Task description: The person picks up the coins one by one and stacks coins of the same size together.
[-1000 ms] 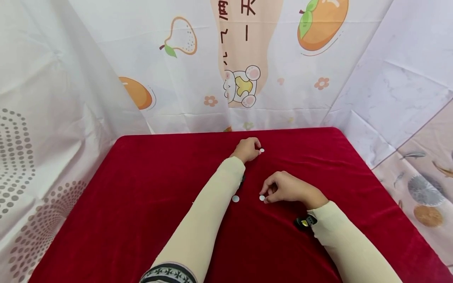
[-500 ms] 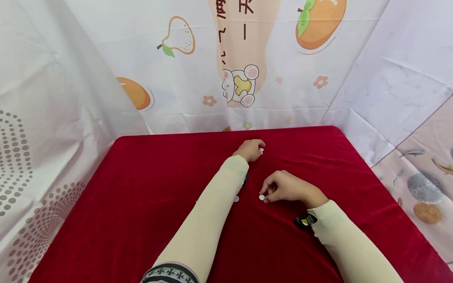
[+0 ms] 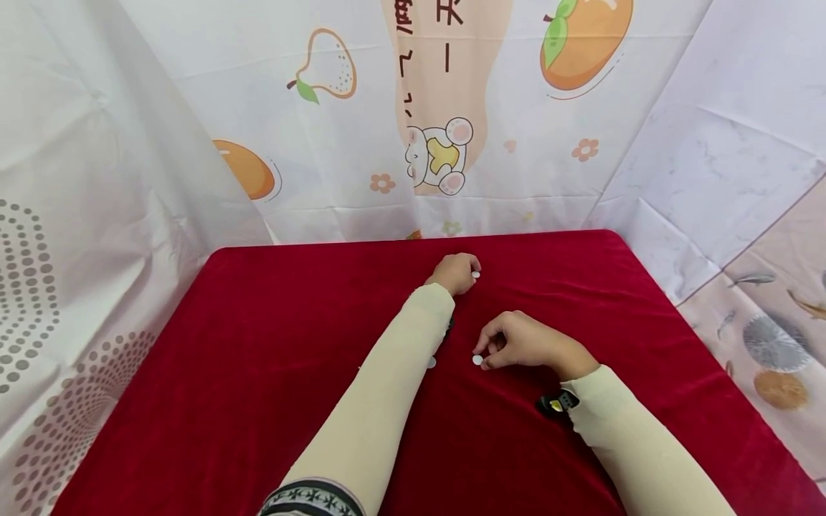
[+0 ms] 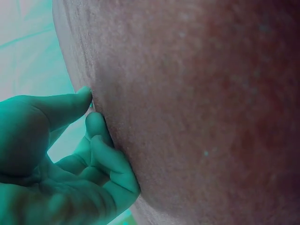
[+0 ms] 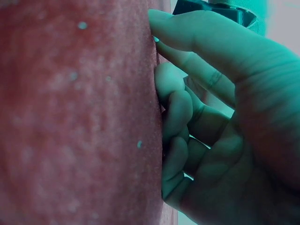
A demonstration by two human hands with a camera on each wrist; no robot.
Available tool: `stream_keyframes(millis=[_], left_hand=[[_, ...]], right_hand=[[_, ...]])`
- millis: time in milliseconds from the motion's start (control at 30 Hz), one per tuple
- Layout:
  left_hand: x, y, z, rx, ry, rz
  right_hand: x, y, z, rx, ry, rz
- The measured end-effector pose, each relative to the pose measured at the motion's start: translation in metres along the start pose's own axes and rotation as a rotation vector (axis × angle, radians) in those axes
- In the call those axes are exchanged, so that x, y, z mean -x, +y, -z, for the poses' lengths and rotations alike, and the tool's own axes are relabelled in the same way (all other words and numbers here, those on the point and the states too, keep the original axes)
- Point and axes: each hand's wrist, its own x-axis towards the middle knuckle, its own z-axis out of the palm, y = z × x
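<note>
Far out on the red cloth, my left hand [image 3: 454,274] pinches a small round white disc [image 3: 476,274] between thumb and forefinger. Only a sliver of that disc shows between the fingertips in the left wrist view, where the left hand [image 4: 70,154] rests against the cloth. Closer in, my right hand [image 3: 524,342] holds a second white disc [image 3: 477,360] at its edges with thumb and forefinger. The right wrist view has the right hand [image 5: 211,112] low on the cloth, other fingers curled. A third white disc [image 3: 432,362] lies beside the left forearm, which partly covers it.
Red velvety cloth [image 3: 258,344] covers the table, with slight wrinkles at the right. A printed white curtain [image 3: 310,158] hangs behind the far edge, and more sheets hang at both sides. The left forearm [image 3: 374,387] stretches across the middle.
My left forearm has shifted slightly right, covering part of the third disc. The left forefinger lifted a little over its disc, then came down again. The right hand stays put.
</note>
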Motion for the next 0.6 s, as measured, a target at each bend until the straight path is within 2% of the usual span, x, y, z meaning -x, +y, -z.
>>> stream_keyframes(millis=[600], left_hand=[[-0.0007,-0.0036,0.0007,0.035,0.044,0.019]], right_hand=[[-0.0007,0.0007,-0.0001,0.012,0.006,0.002]])
